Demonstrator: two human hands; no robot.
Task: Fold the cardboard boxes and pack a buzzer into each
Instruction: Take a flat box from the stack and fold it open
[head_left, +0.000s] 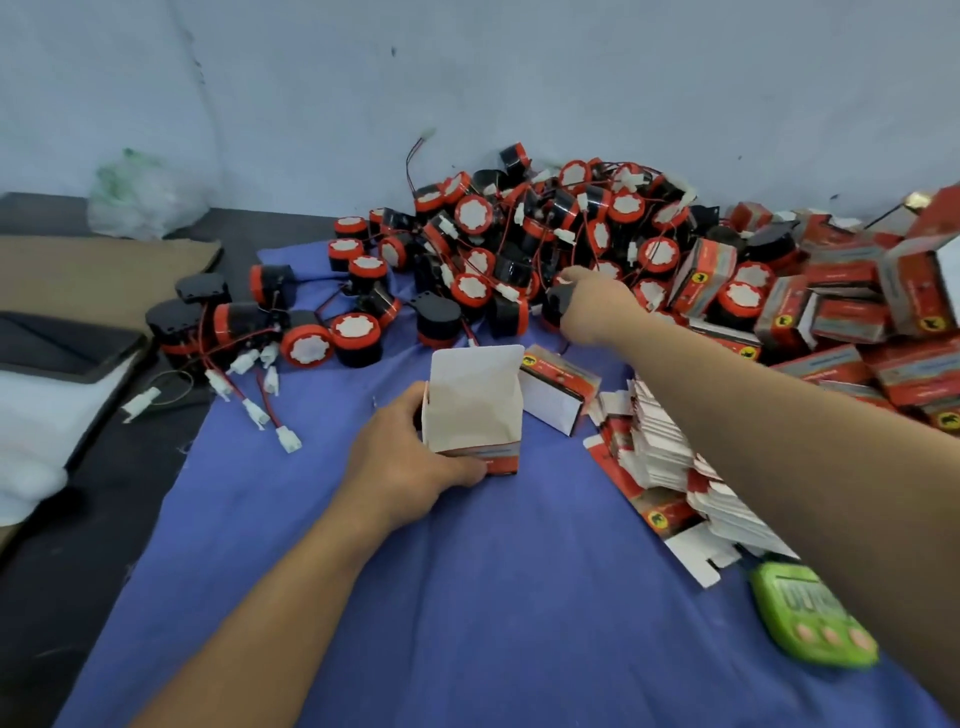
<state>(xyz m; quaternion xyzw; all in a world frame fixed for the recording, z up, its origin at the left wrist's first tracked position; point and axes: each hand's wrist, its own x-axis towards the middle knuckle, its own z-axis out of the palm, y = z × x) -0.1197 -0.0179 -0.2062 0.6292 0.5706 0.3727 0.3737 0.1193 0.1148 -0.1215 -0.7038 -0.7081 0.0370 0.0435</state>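
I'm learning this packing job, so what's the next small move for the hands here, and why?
Probably lift the buzzer the right hand grips out of the pile and carry it to the open box: the left hand holds that box upright, flap raised, nothing visible inside.

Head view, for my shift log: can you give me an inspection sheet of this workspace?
Surface: blue cloth, wrinkled.
Job's things: open box upright, empty as far as seen; buzzer pile behind it; flat boxes stacked at right; closed boxes heaped far right.
Clutter: green timer near right; plastic bag and cardboard far left.
Hands: left hand grips the open box; right hand grips a buzzer at the pile.
Cables: red wires with white plugs trail loose at left.
Surroundings: pale, marked wall behind.
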